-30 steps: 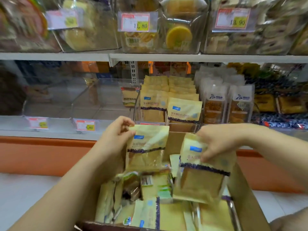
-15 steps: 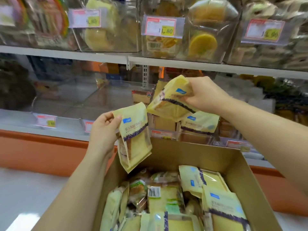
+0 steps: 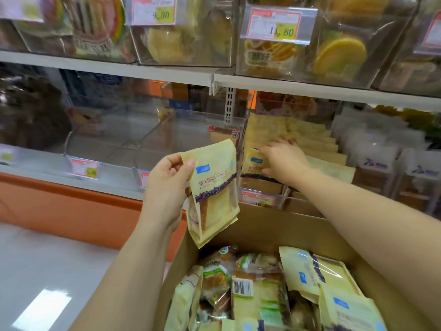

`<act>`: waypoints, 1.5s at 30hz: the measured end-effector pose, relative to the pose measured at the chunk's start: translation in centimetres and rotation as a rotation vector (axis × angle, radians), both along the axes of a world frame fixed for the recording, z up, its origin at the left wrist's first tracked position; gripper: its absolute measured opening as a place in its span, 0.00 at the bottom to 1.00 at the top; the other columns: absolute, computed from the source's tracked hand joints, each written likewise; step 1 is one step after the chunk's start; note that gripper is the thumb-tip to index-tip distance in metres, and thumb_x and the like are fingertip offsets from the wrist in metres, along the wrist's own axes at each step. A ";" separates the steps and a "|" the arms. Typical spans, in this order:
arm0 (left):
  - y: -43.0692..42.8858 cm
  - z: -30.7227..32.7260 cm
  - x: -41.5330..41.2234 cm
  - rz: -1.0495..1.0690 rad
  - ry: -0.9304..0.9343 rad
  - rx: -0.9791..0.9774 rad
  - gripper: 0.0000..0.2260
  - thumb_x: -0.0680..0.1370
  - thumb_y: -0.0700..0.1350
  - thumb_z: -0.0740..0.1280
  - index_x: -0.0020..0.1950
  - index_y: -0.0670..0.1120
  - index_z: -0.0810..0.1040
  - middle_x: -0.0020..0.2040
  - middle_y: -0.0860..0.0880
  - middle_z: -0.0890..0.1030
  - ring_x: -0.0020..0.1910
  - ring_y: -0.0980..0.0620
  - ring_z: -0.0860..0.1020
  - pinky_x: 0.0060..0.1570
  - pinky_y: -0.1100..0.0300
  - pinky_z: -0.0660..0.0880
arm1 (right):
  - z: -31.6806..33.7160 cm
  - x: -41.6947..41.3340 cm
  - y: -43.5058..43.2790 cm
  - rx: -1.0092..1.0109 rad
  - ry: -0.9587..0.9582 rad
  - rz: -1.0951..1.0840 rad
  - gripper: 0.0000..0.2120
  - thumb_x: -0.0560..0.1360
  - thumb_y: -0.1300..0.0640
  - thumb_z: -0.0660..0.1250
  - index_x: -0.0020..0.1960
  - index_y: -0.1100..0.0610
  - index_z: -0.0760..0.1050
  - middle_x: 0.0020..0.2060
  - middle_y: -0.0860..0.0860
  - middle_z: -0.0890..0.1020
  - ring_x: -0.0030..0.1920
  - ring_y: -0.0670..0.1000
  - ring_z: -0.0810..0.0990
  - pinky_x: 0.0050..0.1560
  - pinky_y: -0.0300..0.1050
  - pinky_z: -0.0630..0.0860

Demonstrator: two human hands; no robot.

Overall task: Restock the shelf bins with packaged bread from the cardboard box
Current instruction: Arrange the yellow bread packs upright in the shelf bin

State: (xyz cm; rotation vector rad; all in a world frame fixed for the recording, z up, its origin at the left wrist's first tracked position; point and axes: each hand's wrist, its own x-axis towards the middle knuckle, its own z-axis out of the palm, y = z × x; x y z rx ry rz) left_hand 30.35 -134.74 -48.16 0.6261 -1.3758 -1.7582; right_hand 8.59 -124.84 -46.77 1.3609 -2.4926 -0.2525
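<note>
My left hand point(image 3: 167, 187) grips a yellow bread packet point(image 3: 214, 187) by its top left corner and holds it upright above the near left corner of the cardboard box point(image 3: 274, 225). My right hand point(image 3: 284, 158) reaches into the clear shelf bin point(image 3: 262, 199) behind the box, fingers spread on the front yellow packet point(image 3: 254, 163) of a row of like packets point(image 3: 310, 137). The box holds several more bread packets point(image 3: 310, 273), yellow ones and green-labelled ones.
To the left stands a clear bin point(image 3: 191, 130) with one packet point(image 3: 224, 137) at its back, and further left another clear bin point(image 3: 107, 139). White packets point(image 3: 379, 163) fill the bin to the right. An upper shelf point(image 3: 214, 78) carries bins of cakes. Price tags point(image 3: 85, 168) line the shelf edge.
My right hand has carried its yellow packet forward and down into the bin, where it now stands at the front of the row. My left hand has turned its packet more upright.
</note>
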 end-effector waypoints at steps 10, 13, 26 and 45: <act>2.0 1.9 -1.2 -0.100 0.032 -0.074 0.05 0.79 0.40 0.62 0.54 0.43 0.75 0.45 0.49 0.83 0.43 0.55 0.83 0.36 0.64 0.78 | 5.5 3.3 6.1 -0.424 -0.786 0.217 0.31 0.71 0.57 0.69 0.71 0.45 0.62 0.59 0.44 0.73 0.45 0.43 0.77 0.50 0.40 0.75; 2.7 3.5 -3.2 -0.142 0.038 -0.132 0.04 0.80 0.40 0.62 0.53 0.46 0.75 0.48 0.48 0.83 0.46 0.53 0.83 0.39 0.62 0.79 | 6.0 3.7 7.0 -0.425 -0.928 0.170 0.37 0.70 0.51 0.73 0.72 0.45 0.57 0.60 0.43 0.72 0.42 0.44 0.82 0.46 0.40 0.79; 2.4 5.0 -10.8 -0.249 0.018 -0.350 0.07 0.81 0.38 0.60 0.51 0.50 0.73 0.48 0.51 0.78 0.47 0.56 0.78 0.44 0.64 0.76 | 3.8 -0.2 7.9 -0.906 -0.846 0.018 0.21 0.70 0.59 0.74 0.58 0.53 0.67 0.52 0.50 0.79 0.46 0.50 0.82 0.47 0.48 0.81; 0.8 -3.7 -11.7 0.041 -0.700 -1.263 0.17 0.77 0.44 0.67 0.65 0.52 0.75 0.63 0.49 0.73 0.63 0.45 0.69 0.60 0.51 0.64 | -3.4 -0.7 6.9 -0.541 -0.463 0.162 0.14 0.75 0.60 0.68 0.60 0.56 0.79 0.58 0.51 0.78 0.57 0.51 0.77 0.59 0.42 0.71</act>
